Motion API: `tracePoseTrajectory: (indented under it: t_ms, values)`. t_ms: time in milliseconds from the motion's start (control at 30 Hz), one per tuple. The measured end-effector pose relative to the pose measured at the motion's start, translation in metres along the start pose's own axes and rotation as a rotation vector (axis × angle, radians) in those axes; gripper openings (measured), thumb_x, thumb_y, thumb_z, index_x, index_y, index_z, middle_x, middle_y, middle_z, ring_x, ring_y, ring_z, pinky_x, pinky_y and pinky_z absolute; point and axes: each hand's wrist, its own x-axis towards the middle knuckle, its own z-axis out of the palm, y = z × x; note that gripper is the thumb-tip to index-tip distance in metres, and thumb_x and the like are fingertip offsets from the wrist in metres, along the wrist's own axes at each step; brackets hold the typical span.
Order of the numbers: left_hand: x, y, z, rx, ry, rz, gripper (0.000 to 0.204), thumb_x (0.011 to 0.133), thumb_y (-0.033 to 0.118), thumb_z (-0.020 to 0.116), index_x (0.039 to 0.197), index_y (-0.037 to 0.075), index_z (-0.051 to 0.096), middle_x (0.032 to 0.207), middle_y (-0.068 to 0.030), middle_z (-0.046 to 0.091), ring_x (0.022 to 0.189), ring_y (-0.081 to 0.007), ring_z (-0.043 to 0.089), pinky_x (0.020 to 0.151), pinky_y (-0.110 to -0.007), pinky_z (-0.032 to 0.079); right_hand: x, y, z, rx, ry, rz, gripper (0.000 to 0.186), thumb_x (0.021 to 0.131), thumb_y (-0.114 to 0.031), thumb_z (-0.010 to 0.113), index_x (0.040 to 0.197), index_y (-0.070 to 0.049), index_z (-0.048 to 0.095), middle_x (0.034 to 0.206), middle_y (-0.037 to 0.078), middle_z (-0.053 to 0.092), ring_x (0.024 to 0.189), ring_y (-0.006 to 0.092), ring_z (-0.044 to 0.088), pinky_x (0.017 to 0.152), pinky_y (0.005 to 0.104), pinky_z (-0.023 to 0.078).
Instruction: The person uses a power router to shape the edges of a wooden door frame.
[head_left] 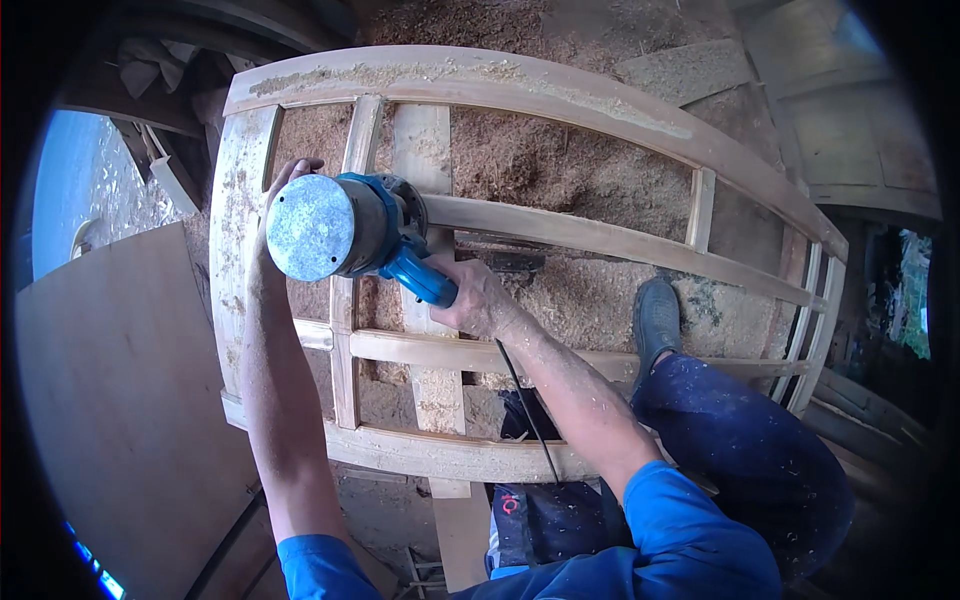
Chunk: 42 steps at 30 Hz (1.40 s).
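Note:
A blue-and-grey router (372,228) with a broad round metal cap stands on a wooden frame (590,236), over its left part. My right hand (478,298) is closed round the router's blue handle, and a black cord hangs down from beside it. On the far left side of the tool, my left hand (293,174) is curled against it, partly hidden behind the cap; its fingertips show above. The frame has a curved far rail, a wide left end and several crossing slats. What the router's underside touches is hidden.
Sawdust and shavings (560,150) lie beneath and beyond the frame. My booted foot (656,318) stands within the frame's right part. A large plywood sheet (125,400) leans at the left. A dark bag (545,525) sits near my body.

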Motion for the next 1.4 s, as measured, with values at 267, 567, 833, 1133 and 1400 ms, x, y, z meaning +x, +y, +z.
tracePoseTrajectory:
  t_ms: [267, 567, 833, 1133, 1400]
  values:
    - [0.002, 0.001, -0.019, 0.077, 0.038, 0.036, 0.037, 0.102, 0.038, 0.050, 0.111, 0.007, 0.066, 0.091, -0.0008, 0.058, 0.088, -0.0087, 0.053, 0.081, -0.024, 0.042, 0.013, -0.010, 0.017, 0.067, -0.007, -0.003, 0.043, 0.069, -0.016, 0.068, 0.111, -0.007, 0.061, 0.086, 0.020, 0.067, 0.080, 0.0358, 0.068, 0.072, 0.0414, 0.053]
    - [-0.008, 0.005, -0.011, 0.101, 0.008, 0.080, 0.032, 0.103, 0.035, 0.049, 0.107, 0.008, 0.065, 0.099, -0.0031, 0.058, 0.097, -0.0131, 0.054, 0.091, -0.027, 0.040, 0.008, -0.005, 0.017, 0.019, 0.003, 0.005, 0.043, 0.070, -0.020, 0.072, 0.109, -0.009, 0.061, 0.082, 0.018, 0.068, 0.078, 0.0361, 0.068, 0.071, 0.0428, 0.055]
    - [-0.036, 0.004, -0.009, 0.091, 0.027, 0.044, 0.026, 0.102, 0.027, 0.051, 0.111, 0.006, 0.063, 0.100, -0.0016, 0.057, 0.096, -0.0121, 0.052, 0.092, -0.026, 0.040, -0.011, -0.005, 0.028, 0.027, -0.004, 0.019, 0.045, 0.071, -0.023, 0.074, 0.112, -0.011, 0.061, 0.083, 0.017, 0.069, 0.078, 0.0349, 0.069, 0.071, 0.0427, 0.056]
    - [-0.071, 0.002, -0.010, 0.107, 0.075, -0.031, 0.025, 0.102, 0.027, 0.052, 0.110, 0.006, 0.062, 0.095, -0.0014, 0.057, 0.090, -0.0118, 0.053, 0.085, -0.026, 0.043, -0.041, -0.015, 0.056, 0.072, 0.011, -0.010, 0.034, 0.076, -0.022, 0.073, 0.107, -0.014, 0.062, 0.087, 0.013, 0.070, 0.081, 0.0332, 0.069, 0.069, 0.0442, 0.056]
    - [-0.083, -0.004, -0.009, -0.115, 0.139, -0.077, 0.024, 0.102, 0.029, 0.052, 0.101, 0.007, 0.062, 0.082, -0.0001, 0.050, 0.075, -0.0089, 0.047, 0.070, -0.023, 0.040, -0.046, -0.022, 0.063, 0.106, -0.021, 0.019, 0.036, 0.075, -0.025, 0.075, 0.107, -0.014, 0.062, 0.091, 0.011, 0.071, 0.083, 0.0312, 0.069, 0.072, 0.0432, 0.056]
